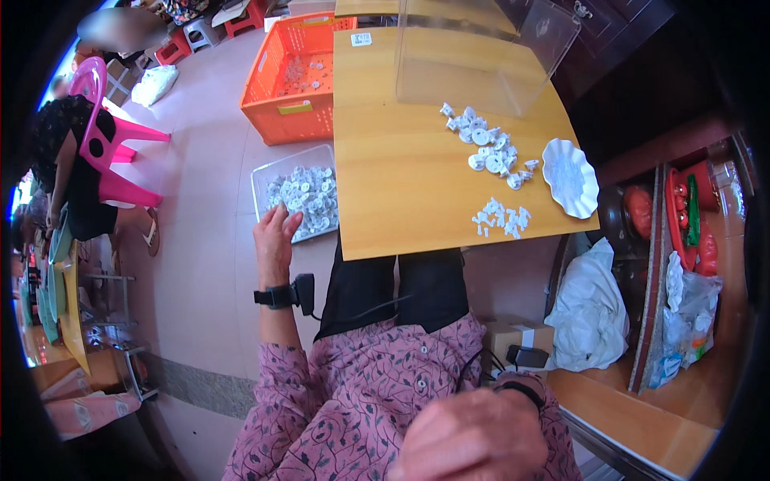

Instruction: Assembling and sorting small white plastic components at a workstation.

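Note:
My left hand (275,234) is lowered beside the table at the near edge of a clear plastic tray (258,178), its thumb and fingers apart with nothing seen in them. Small white and grey round plastic parts (309,196) fill that tray. My right hand (473,439) is raised in front of my shirt, blurred by motion, its fingers hidden. On the wooden table (377,160) lie a loose heap of white round plastic parts (488,143) and, nearer me, a small pile of tiny white pieces (501,217). A white scalloped dish (569,178) stands at the right edge.
A transparent box (457,68) stands at the table's far side. An orange crate (277,116) with a few parts inside sits on the floor left of it. A person sits on a pink chair (120,148) further left. To my right are shelves (648,280) and a white bag (589,313).

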Demonstrator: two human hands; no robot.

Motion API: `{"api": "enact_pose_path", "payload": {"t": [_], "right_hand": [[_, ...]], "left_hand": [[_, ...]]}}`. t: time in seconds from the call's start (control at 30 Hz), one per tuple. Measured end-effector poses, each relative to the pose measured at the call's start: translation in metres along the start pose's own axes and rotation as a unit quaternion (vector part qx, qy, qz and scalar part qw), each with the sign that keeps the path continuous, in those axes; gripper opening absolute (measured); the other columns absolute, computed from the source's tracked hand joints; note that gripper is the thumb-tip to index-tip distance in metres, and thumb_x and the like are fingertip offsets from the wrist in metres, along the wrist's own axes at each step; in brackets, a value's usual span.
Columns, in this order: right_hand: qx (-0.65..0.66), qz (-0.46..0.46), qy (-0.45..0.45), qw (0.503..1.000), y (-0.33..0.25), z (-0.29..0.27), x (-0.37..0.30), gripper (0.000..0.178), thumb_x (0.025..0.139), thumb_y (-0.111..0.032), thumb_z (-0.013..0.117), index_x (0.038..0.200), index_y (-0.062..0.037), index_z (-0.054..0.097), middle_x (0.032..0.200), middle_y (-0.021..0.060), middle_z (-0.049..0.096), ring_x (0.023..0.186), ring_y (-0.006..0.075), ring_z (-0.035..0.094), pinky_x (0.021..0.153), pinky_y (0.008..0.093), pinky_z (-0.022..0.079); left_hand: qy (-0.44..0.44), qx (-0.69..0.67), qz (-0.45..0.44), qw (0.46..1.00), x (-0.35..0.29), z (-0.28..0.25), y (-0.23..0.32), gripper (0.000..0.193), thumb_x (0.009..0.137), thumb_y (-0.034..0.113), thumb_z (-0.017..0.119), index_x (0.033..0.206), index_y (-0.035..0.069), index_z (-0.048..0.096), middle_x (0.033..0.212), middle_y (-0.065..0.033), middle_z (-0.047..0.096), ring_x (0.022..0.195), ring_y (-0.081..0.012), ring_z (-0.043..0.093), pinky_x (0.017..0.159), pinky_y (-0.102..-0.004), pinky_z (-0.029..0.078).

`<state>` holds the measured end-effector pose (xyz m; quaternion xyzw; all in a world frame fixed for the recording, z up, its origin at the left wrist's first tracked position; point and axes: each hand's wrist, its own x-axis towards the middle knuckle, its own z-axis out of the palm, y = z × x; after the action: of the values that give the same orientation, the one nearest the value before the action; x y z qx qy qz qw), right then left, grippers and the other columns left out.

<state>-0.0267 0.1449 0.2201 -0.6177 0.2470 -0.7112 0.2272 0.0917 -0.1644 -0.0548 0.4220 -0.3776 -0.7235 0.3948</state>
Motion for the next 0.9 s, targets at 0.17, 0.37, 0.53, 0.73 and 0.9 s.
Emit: {"api": "enact_pose_path", "payload": {"t": [0.17,0.37,0.53,0.73,0.9], "right_hand": [[-0.019,-0.065,0.028,0.997,-0.008,0.013,0.014,0.02,0.089,0.0,0.066,0.103,0.0126,0.071,0.103,0.0237,0.067,0.085,0.0304,0.067,0.068,0.0354,0.055],[-0.013,-0.118,0.07,0.99,0.0,0.033,0.019,0.027,0.096,-0.005,0.055,0.109,0.0134,0.069,0.104,0.0226,0.065,0.083,0.0314,0.066,0.068,0.037,0.054],[0.032,-0.105,0.044,0.993,-0.002,0.025,0.019,0.028,0.096,-0.002,0.053,0.114,0.0129,0.068,0.105,0.0213,0.065,0.08,0.0294,0.064,0.066,0.0376,0.052],[-0.006,-0.063,-0.032,0.997,-0.034,-0.034,0.015,0.021,0.09,-0.001,0.064,0.105,0.0113,0.072,0.1,0.0219,0.068,0.074,0.0266,0.066,0.062,0.0327,0.052],[-0.095,0.096,0.043,0.99,-0.061,-0.045,-0.018,0.017,0.082,0.0,0.07,0.098,0.0044,0.074,0.088,0.0127,0.069,0.072,0.024,0.068,0.059,0.0306,0.052]], "left_hand": [[-0.003,0.025,-0.027,0.999,-0.037,0.033,0.006,0.035,0.097,0.019,0.068,0.119,-0.008,0.06,0.104,-0.0142,0.066,0.081,-0.0179,0.068,0.073,-0.0283,0.059],[-0.11,0.055,0.019,0.992,-0.084,0.087,0.027,0.028,0.098,0.018,0.067,0.115,-0.005,0.065,0.098,-0.0088,0.069,0.079,-0.0121,0.067,0.072,-0.0234,0.056],[-0.19,0.131,0.015,0.973,-0.113,0.139,0.013,0.026,0.099,0.014,0.065,0.116,-0.005,0.066,0.098,-0.0078,0.07,0.08,-0.0118,0.067,0.073,-0.0244,0.056],[-0.288,0.327,0.183,0.882,-0.14,0.191,-0.031,0.019,0.091,0.012,0.072,0.106,0.0,0.071,0.086,-0.0055,0.066,0.072,-0.014,0.063,0.064,-0.0289,0.053],[-0.315,0.396,0.333,0.796,-0.148,0.231,-0.055,0.017,0.082,0.009,0.077,0.098,0.003,0.073,0.082,-0.0125,0.062,0.071,-0.0281,0.065,0.064,-0.0372,0.053]]}}
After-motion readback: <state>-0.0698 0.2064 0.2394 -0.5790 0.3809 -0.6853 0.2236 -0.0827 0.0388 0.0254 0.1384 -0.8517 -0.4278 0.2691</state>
